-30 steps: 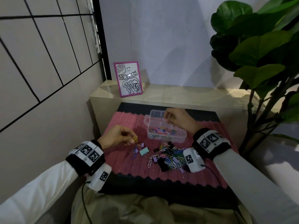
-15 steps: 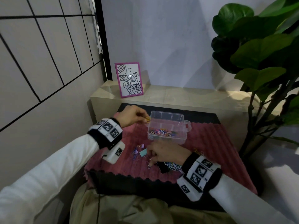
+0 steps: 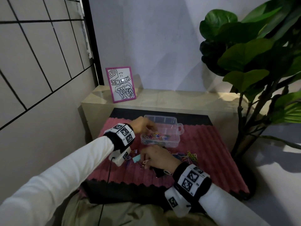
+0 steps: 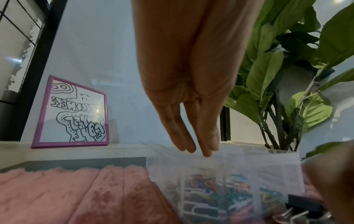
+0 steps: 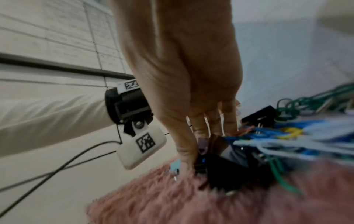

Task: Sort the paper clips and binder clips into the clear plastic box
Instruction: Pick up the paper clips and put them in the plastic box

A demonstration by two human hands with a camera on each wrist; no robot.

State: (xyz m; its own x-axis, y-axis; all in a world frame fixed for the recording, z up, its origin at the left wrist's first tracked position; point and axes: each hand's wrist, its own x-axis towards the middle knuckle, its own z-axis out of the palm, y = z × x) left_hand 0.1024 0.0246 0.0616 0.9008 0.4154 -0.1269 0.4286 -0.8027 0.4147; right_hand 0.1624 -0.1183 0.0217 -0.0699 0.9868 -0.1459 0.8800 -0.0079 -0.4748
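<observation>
The clear plastic box [image 3: 176,128] stands on the pink mat [image 3: 211,152], with coloured paper clips [image 3: 156,137] in its near compartment. My left hand [image 3: 152,128] hovers over the box's left rim. In the left wrist view that hand [image 4: 199,150] points straight down above the box [image 4: 229,174], holding nothing I can see. My right hand [image 3: 146,160] rests on the loose pile of clips [image 3: 187,158] in front of the box. Its fingertips [image 5: 210,128] reach down among paper clips beside a black binder clip [image 5: 229,166]; blur hides any grip.
A teal binder clip [image 3: 136,158] lies left of my right hand. A purple-framed picture [image 3: 120,84] leans on the beige ledge [image 3: 162,98] behind the mat. A leafy plant [image 3: 244,62] stands at the right and a tiled wall at the left.
My left hand carried a yellow clip from the mat to the box and now hangs over it with straight fingers. My right hand left the box and came down on the pile.
</observation>
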